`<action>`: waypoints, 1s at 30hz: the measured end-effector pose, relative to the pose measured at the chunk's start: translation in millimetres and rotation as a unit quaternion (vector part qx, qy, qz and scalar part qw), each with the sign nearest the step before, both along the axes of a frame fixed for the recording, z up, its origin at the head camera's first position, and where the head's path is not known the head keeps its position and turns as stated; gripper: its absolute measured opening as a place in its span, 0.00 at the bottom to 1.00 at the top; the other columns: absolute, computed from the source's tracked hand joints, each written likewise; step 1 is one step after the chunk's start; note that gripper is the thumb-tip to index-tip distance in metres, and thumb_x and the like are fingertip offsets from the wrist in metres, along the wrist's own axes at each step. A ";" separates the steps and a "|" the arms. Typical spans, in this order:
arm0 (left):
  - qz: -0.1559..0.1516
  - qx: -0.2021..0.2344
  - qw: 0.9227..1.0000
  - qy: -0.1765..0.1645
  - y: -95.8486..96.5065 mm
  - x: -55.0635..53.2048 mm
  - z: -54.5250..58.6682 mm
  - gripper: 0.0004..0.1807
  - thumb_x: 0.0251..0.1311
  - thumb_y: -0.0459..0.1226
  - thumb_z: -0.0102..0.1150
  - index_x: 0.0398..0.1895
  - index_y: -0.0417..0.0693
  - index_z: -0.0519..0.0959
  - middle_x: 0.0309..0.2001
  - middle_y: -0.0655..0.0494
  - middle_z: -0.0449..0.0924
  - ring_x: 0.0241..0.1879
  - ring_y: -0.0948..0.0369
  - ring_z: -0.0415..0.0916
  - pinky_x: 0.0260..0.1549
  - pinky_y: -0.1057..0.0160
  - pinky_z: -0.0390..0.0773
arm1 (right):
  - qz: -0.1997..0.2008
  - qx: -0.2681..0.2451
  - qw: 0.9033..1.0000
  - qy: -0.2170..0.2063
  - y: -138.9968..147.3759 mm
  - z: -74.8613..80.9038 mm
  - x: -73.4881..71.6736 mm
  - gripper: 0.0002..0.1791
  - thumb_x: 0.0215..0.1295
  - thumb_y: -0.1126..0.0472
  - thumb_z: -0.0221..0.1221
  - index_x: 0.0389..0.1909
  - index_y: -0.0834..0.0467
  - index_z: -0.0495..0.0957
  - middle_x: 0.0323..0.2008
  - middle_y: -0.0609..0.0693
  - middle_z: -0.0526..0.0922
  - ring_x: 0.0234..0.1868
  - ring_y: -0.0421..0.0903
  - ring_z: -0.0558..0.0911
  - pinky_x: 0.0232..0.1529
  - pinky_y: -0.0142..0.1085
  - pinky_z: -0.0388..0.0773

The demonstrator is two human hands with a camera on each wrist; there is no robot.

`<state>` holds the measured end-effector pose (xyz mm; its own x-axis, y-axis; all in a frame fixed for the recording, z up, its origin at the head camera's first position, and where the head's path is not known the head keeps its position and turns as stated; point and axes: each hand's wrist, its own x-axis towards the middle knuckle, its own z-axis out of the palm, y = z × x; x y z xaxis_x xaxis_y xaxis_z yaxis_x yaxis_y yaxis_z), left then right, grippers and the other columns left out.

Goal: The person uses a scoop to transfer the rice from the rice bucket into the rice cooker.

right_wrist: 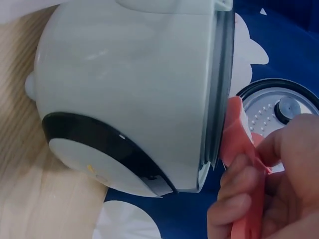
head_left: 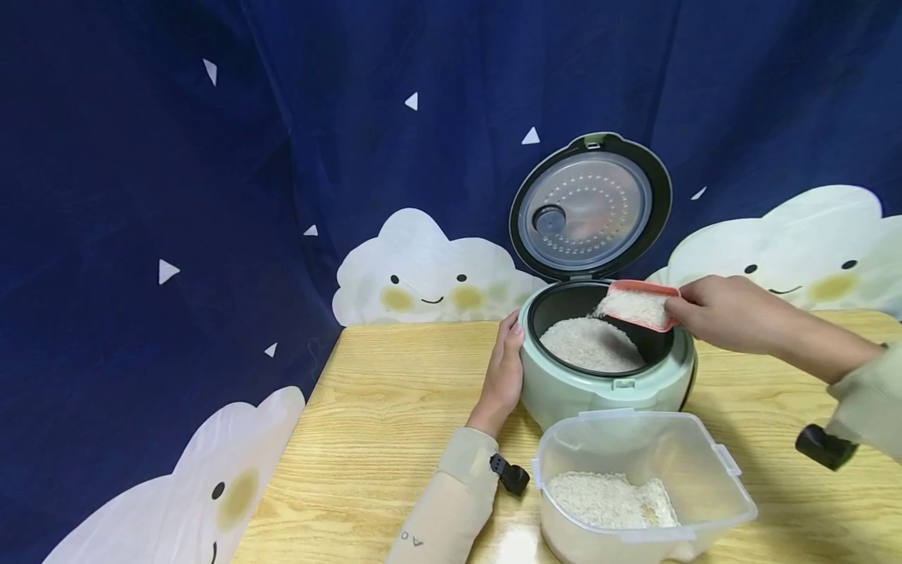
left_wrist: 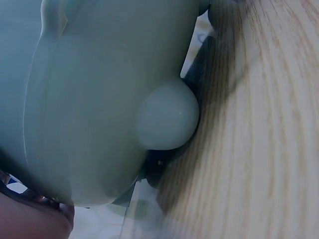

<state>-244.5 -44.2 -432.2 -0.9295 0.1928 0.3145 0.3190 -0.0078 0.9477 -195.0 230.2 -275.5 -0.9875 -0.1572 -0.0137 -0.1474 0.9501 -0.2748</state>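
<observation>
A pale green rice cooker [head_left: 585,395] stands on the table with its lid [head_left: 590,207] raised. White rice [head_left: 590,345] is heaped in its dark inner pot. My right hand [head_left: 740,313] grips the handle of a red-orange scoop [right_wrist: 238,142]. Over the pot's right rim, the scoop is tilted leftward, and rice spills from its tip. My left hand [head_left: 504,364] rests against the cooker's left side, fingers along the upper edge. Only part of that hand [left_wrist: 35,216] shows in the left wrist view.
In front of the cooker is a clear plastic container [head_left: 712,501] with more rice inside. The wooden table [head_left: 402,392] extends to the left. A dark blue curtain [head_left: 423,157] with clouds and white triangles hangs close behind the cooker.
</observation>
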 end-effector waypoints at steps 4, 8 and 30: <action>-0.002 0.003 1.000 0.003 0.4 -0.1 0.2 0.31 0.76 0.50 0.31 0.78 0.56 0.62 0.78 0.56 0.66 0.78 0.56 0.62 0.80 0.50 0.55 | 0.002 0.028 0.999 0.038 -3.2 -0.8 1.5 0.21 0.76 0.52 0.45 0.29 0.56 0.81 0.20 0.47 0.71 0.24 0.46 0.70 0.26 0.37 0.63; -0.001 0.003 1.000 0.001 0.5 0.0 0.4 0.31 0.76 0.50 0.31 0.79 0.56 0.62 0.78 0.56 0.65 0.78 0.56 0.62 0.81 0.50 0.55 | 0.000 0.042 0.997 0.061 -5.5 -1.8 1.7 0.20 0.75 0.53 0.45 0.27 0.54 0.81 0.20 0.47 0.72 0.25 0.46 0.71 0.26 0.37 0.64; 0.004 -0.005 1.000 0.000 -0.1 -0.6 0.1 0.31 0.75 0.50 0.31 0.78 0.57 0.62 0.78 0.56 0.66 0.78 0.56 0.62 0.80 0.50 0.56 | 0.023 0.057 0.987 0.146 -7.1 -8.4 1.2 0.17 0.75 0.55 0.48 0.25 0.56 0.74 0.18 0.47 0.70 0.22 0.47 0.70 0.22 0.38 0.63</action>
<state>-245.1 -44.4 -432.1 -0.9311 0.1877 0.3128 0.3193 0.0042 0.9477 -193.8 223.1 -284.0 -0.9436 -0.2159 0.2509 -0.2484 0.9629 -0.1056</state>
